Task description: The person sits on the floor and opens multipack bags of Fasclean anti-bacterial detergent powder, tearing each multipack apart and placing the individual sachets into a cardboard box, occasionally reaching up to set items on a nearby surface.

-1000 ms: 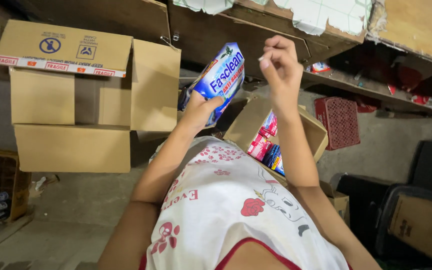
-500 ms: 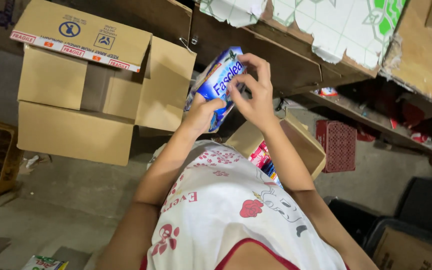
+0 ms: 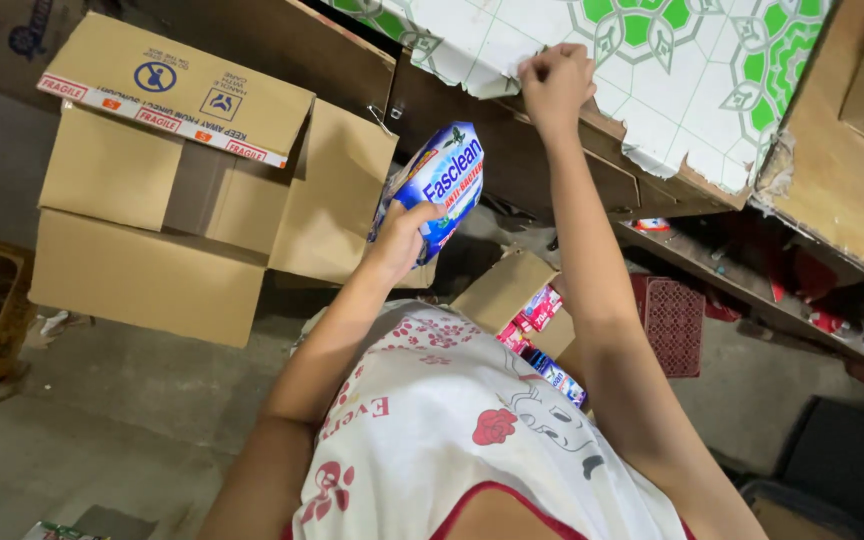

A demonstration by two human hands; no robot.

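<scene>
Head view only. Left hand point(image 3: 404, 238) grasping a blue and white soft plastic pouch point(image 3: 444, 180) by its lower end, fingers wrapping round the bottom edge, thumb side facing the camera. Pouch sitting up and slightly right of the grip, long axis tilting from lower left to upper right, upper end pointing towards the underside of the white and green patterned tiled bench point(image 3: 712, 70). Pouch hanging in the air, touching nothing but the holding hand.

Right hand point(image 3: 555, 82) reaching higher and further right, clenching at the chipped front edge of the tiled bench, knuckles outward; not showing whether anything small is being pinched inside the fist. Right hand standing near the pouch's upper end but apart from it, with a gap of dark wood between; left hand being the one already on the pouch.

Edges and room: large open brown cardboard carton point(image 3: 142, 210) standing just left of the pouch, one flap point(image 3: 337, 190) hanging close behind it. Smaller open cardboard box of pink and blue packets point(image 3: 537, 325) lying below the pouch, partly hiding behind the printed white shirt point(image 3: 452, 430). Red plastic crate point(image 3: 674, 322) sitting to the right beneath a low shelf. Grey concrete floor point(image 3: 122, 390) lying lower left.
</scene>
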